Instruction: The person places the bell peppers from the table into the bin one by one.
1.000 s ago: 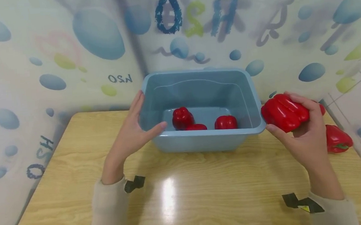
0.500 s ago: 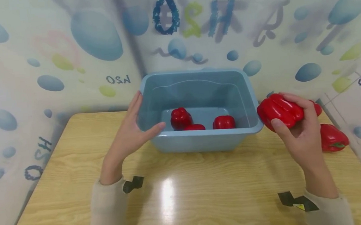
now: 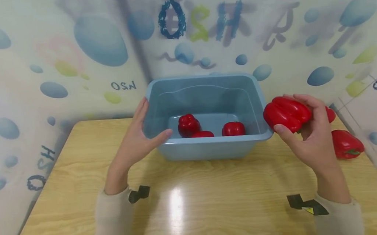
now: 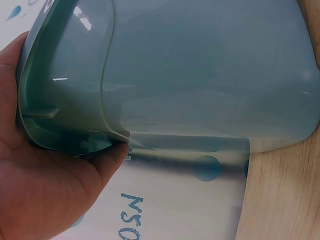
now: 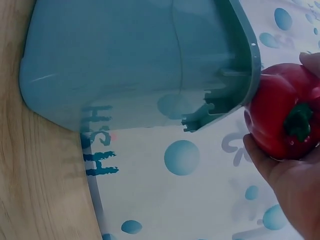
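Note:
A blue plastic tub (image 3: 207,149) stands on the table, with several red bell peppers inside, among them one at the left (image 3: 189,125) and one at the right (image 3: 233,128). My left hand (image 3: 137,136) holds the tub's left end, thumb at the front rim and fingers along the side; the left wrist view shows the hand (image 4: 55,170) around the rim's corner. Beside the tub's right rim, my right hand (image 3: 313,137) grips a red bell pepper (image 3: 286,113) between thumb and fingers. Its green stem (image 5: 299,122) shows in the right wrist view.
On the table right of my right hand lies a red bell pepper (image 3: 346,143), and another (image 3: 330,114) is partly hidden behind the hand. A patterned wall covering (image 3: 96,40) rises behind the tub. The wooden table (image 3: 215,204) extends in front.
My right hand has moved left with the bell pepper, bringing it over toward the tub's right rim. My left hand stays at the tub's left end.

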### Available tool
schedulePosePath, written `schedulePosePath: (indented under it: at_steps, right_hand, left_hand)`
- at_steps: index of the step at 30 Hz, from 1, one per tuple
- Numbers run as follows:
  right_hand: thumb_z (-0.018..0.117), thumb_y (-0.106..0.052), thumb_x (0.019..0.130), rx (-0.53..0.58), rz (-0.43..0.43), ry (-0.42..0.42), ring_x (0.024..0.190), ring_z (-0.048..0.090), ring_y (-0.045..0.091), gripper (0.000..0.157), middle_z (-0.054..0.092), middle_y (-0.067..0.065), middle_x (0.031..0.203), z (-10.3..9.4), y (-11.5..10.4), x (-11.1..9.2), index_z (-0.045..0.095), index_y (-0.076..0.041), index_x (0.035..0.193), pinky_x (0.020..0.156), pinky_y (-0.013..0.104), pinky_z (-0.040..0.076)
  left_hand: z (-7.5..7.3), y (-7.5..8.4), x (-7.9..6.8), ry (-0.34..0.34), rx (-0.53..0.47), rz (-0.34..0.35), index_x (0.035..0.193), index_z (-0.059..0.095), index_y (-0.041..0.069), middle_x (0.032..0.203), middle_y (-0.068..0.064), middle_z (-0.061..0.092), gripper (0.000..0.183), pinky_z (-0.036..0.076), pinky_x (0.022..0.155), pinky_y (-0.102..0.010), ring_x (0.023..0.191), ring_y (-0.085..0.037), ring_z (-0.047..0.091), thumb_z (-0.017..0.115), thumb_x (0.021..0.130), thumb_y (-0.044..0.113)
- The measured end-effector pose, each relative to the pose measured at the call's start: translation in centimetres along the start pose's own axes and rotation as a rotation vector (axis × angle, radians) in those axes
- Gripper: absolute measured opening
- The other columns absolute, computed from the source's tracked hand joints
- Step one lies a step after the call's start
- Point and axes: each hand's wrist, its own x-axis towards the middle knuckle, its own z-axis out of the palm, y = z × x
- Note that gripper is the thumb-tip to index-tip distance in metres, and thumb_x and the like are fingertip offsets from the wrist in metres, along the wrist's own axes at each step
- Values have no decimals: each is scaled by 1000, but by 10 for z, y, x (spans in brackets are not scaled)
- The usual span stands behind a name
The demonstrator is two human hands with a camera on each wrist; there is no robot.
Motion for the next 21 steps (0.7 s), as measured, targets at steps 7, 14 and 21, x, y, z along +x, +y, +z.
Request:
schedulePosePath:
  at_steps: [7, 14, 21]
  right_hand:
    - [71, 19, 68, -124, 14, 2, 128, 52, 23, 83, 51, 14, 144, 4, -1, 1, 44, 1, 145, 91, 11, 54]
    - [72, 17, 70, -157, 52, 37, 128, 51, 23, 83, 52, 9, 144, 7, 0, 1, 45, -6, 146, 92, 11, 54]
    - [75, 13, 71, -252, 59, 40, 127, 51, 17, 86, 52, -1, 142, 4, 3, 2, 42, -9, 148, 92, 8, 51]
  left_hand:
    - [-2, 1, -1, -2, 3, -3, 162, 5, 34, 170, 20, 2, 104, 29, 120, -67, 159, -20, 13, 73, 86, 53]
    - [-3, 2, -1, -1, 20, -7, 162, 5, 35, 169, 20, 2, 103, 29, 120, -67, 159, -21, 14, 72, 86, 53]
    - [-1, 2, 0, 2, 24, -10, 162, 5, 35, 169, 20, 2, 103, 27, 120, -69, 159, -21, 14, 72, 86, 53]
